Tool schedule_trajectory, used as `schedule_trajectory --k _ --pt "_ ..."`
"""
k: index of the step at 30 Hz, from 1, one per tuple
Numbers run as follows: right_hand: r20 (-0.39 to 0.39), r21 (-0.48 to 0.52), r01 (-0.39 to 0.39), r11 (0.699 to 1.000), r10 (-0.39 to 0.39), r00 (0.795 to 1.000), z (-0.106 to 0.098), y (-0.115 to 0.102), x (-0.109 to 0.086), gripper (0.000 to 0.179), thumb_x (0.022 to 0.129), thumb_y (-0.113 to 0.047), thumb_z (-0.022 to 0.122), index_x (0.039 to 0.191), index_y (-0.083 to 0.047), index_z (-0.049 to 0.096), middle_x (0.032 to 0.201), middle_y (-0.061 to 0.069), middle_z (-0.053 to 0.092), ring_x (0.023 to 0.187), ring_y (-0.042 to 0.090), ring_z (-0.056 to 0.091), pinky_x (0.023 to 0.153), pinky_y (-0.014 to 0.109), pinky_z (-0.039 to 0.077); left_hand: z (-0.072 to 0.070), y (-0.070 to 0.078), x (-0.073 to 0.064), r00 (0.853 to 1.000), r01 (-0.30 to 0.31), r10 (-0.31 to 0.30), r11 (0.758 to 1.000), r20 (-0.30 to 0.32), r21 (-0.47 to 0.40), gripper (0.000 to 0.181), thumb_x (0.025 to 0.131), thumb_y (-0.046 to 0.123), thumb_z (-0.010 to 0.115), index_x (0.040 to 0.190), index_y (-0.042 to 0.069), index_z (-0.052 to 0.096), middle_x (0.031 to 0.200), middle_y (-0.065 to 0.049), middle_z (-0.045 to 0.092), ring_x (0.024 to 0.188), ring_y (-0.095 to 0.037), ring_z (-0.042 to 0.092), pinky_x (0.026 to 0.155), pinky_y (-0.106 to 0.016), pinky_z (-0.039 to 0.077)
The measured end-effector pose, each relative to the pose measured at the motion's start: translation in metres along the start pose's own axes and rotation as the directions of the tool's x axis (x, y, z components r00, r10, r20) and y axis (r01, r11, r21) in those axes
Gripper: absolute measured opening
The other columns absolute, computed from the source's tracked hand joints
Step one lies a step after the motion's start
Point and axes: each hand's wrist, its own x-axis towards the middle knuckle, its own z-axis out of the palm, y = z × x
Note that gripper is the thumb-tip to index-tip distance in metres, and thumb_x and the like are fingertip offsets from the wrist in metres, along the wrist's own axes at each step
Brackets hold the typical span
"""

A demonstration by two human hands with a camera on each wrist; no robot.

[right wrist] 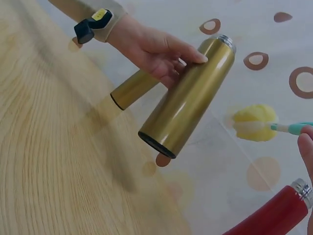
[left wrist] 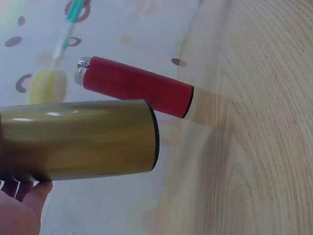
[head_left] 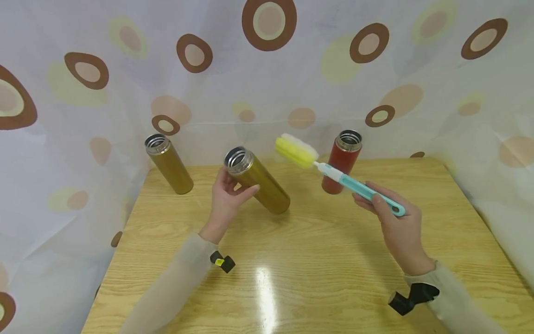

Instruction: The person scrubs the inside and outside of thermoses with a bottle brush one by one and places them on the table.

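Note:
My left hand [head_left: 231,192] grips a gold thermos flask [head_left: 267,188] near its open steel mouth. The flask is lifted off the table and tilted, as the right wrist view shows by the gap under its black base. In my right hand [head_left: 398,222] is a bottle brush [head_left: 354,185] with a turquoise handle, held by the handle. Its yellow and white sponge head [head_left: 297,150] hangs in the air right of the gold flask's mouth, apart from it. Behind the brush stands a red thermos flask [head_left: 340,164], upright and without a lid.
Another gold flask [head_left: 173,171], lidless, stands at the table's back left. The wooden table [head_left: 325,264] ends at a hanging cloth [head_left: 267,83] with brown and yellow circles, which also lines both sides. Each wrist wears a small black camera mount.

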Motion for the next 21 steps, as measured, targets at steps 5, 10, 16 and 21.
schedule_trajectory --k 5,10,16,21 --pt "0.082 -0.028 0.012 1.000 -0.009 0.997 0.012 -0.001 -0.005 0.034 0.105 0.009 0.050 0.135 0.024 0.052 0.124 0.015 0.074 0.104 0.023 0.076 0.089 0.038 0.058 0.005 -0.004 -0.001 0.999 -0.003 0.003 1.000 -0.034 0.025 0.075 0.079 -0.012 0.080 0.143 0.010 0.048 0.134 -0.003 0.060 0.121 -0.021 0.060 0.099 -0.034 0.057" --pt "0.139 -0.098 -0.055 0.994 0.069 0.988 0.010 0.006 -0.009 0.035 0.106 0.005 0.050 0.137 0.021 0.053 0.129 0.007 0.073 0.110 0.020 0.074 0.090 0.041 0.057 0.006 -0.002 -0.002 0.997 -0.012 0.013 1.000 -0.072 0.019 0.071 0.081 -0.009 0.080 0.141 0.010 0.047 0.137 -0.004 0.059 0.126 -0.023 0.058 0.102 -0.035 0.056" --pt "0.152 -0.143 -0.105 0.984 0.127 0.980 -0.005 0.018 -0.009 0.035 0.108 0.001 0.050 0.138 0.018 0.054 0.128 0.004 0.073 0.110 0.018 0.074 0.091 0.036 0.056 0.004 0.003 -0.001 0.996 -0.040 0.039 0.999 -0.086 -0.011 0.069 0.081 -0.010 0.078 0.140 0.011 0.047 0.136 -0.004 0.057 0.127 -0.026 0.057 0.104 -0.038 0.054" --pt "0.152 -0.060 -0.132 0.990 0.139 0.979 -0.004 0.015 -0.006 0.037 0.109 0.000 0.048 0.141 0.018 0.051 0.130 0.007 0.072 0.113 0.019 0.072 0.093 0.036 0.054 0.004 0.001 -0.001 0.997 0.003 -0.003 1.000 -0.082 -0.004 0.071 0.080 -0.013 0.079 0.139 0.008 0.047 0.135 -0.004 0.058 0.126 -0.024 0.057 0.102 -0.035 0.055"
